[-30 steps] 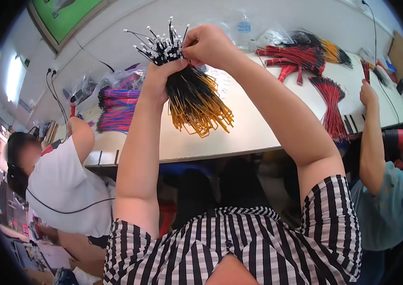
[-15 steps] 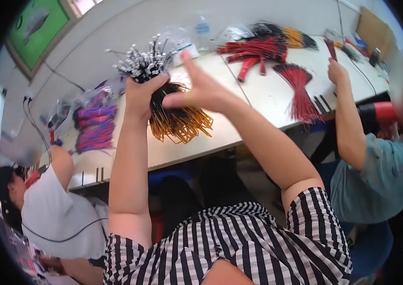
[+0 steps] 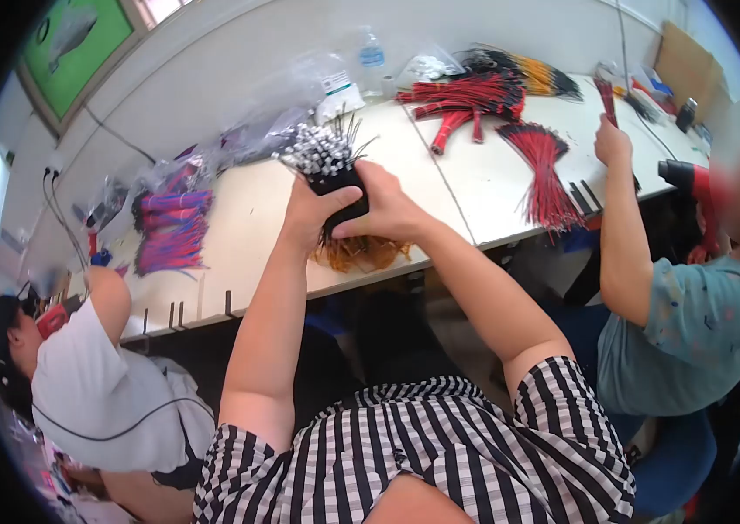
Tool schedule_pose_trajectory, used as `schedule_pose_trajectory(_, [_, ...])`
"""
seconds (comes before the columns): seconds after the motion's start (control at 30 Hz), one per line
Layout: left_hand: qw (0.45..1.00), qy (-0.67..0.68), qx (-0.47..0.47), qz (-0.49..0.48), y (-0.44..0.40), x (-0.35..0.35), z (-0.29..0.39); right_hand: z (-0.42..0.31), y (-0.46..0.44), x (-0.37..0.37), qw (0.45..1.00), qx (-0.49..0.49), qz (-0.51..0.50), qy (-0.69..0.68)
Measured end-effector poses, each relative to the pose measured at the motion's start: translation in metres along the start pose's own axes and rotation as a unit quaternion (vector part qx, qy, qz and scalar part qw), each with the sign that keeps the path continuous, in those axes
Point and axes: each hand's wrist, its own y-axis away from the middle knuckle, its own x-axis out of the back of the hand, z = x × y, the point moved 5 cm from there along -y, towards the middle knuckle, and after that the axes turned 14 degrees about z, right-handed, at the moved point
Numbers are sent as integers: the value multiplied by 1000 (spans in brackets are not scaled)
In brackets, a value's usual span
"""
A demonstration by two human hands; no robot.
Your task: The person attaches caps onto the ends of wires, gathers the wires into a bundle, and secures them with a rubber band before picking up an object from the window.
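Observation:
Both my hands are wrapped round a thick bundle of wires [image 3: 340, 182], held just above the white table. Its upper end fans out in white connector tips with a few black strands sticking past them. The middle is black, and yellow-orange wire loops hang below my fingers. My left hand [image 3: 316, 210] grips the bundle from the left, thumb across its front. On the other side my right hand [image 3: 385, 205] closes on it, the thumb low on the front. Some of the fingers are hidden behind the bundle.
Blue-purple wire bundles [image 3: 171, 231] lie at left on the white table [image 3: 252, 227]. Red-black bundles [image 3: 474, 96] and a fanned red bundle [image 3: 544, 175] lie at right. A bottle [image 3: 371, 57] stands by the wall. Co-workers sit on both sides; the right one holds a red heat gun [image 3: 693, 179].
My right hand, held open beside the bundle before, has closed round it. The bundle and my left hand have shifted right and slightly down.

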Motion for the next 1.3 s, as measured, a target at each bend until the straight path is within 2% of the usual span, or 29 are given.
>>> schedule_pose_trajectory(0.03, [1000, -19, 10, -17, -3, 6, -2, 3, -2, -1, 999, -6, 2, 49])
schedule_pose_trajectory(0.1, [995, -86, 14, -46, -4, 9, 0, 9, -5, -5, 999, -9, -4, 35])
schedule_pose_trajectory(0.17, [997, -27, 65, -39, -4, 9, -7, 9, -4, -8, 999, -31, 11, -23])
schedule_pose_trajectory(0.3, [998, 54, 37, 9, -5, 3, 0, 2, -6, -9, 999, -39, 16, -10])
schedule_pose_trajectory(0.37, [999, -29, 8, -29, -4, -1, 7, -5, -5, -2, 998, 40, 47, 32])
schedule_pose_trajectory(0.43, [996, -77, 15, -31, -7, 8, -2, 11, -3, -8, 999, 34, 14, 38])
schedule_pose_trajectory(0.5, [985, -166, 6, -47, -10, 13, -4, 8, 2, -8, 988, 107, 25, 110])
schedule_pose_trajectory(0.57, [990, -137, -7, -22, -6, 5, -7, 3, 0, -11, 989, 88, 13, 119])
schedule_pose_trajectory(0.63, [997, -3, -2, 80, -9, 5, -10, 4, -6, -18, 995, 32, -18, 89])
schedule_pose_trajectory(0.67, [995, 48, -19, 89, -11, 4, -9, 0, -6, -17, 995, 54, 21, 79])
schedule_pose_trajectory(0.7, [994, 49, -19, 92, -11, 2, -3, -5, -7, -15, 995, 54, 17, 79])
schedule_pose_trajectory(0.77, [995, 65, 43, 68, -7, -3, 4, -17, -9, -6, 999, 28, 40, 1])
schedule_pose_trajectory(0.8, [996, 64, 39, 49, -9, -5, 2, -11, -14, -14, 992, -17, 18, -121])
schedule_pose_trajectory(0.83, [995, 67, 42, 55, -10, -4, -3, -8, -12, -13, 992, -21, 12, -120])
schedule_pose_trajectory(0.9, [997, 58, 38, 29, -10, -6, -10, -5, -11, -13, 978, -107, -13, -178])
schedule_pose_trajectory(0.93, [996, 80, 28, 17, -11, -9, -8, 2, -13, -14, 984, -84, 36, -152])
schedule_pose_trajectory(0.97, [996, 81, 27, 21, -13, -6, -8, 5, -14, -16, 984, -84, 32, -151])
schedule_pose_trajectory(1.03, [996, 67, 28, -58, -16, -1, -11, 16, -15, -13, 981, -105, 49, -155])
schedule_pose_trajectory(1.1, [985, 139, 52, -92, -16, 9, -8, 17, -16, -10, 969, -121, 31, -215])
schedule_pose_trajectory(1.17, [975, 184, 48, -115, -18, 19, -13, 23, -18, -9, 973, -115, 18, -200])
schedule_pose_trajectory(1.3, [984, 159, 54, -65, -6, 22, -21, 20, -18, -9, 967, -121, 8, -223])
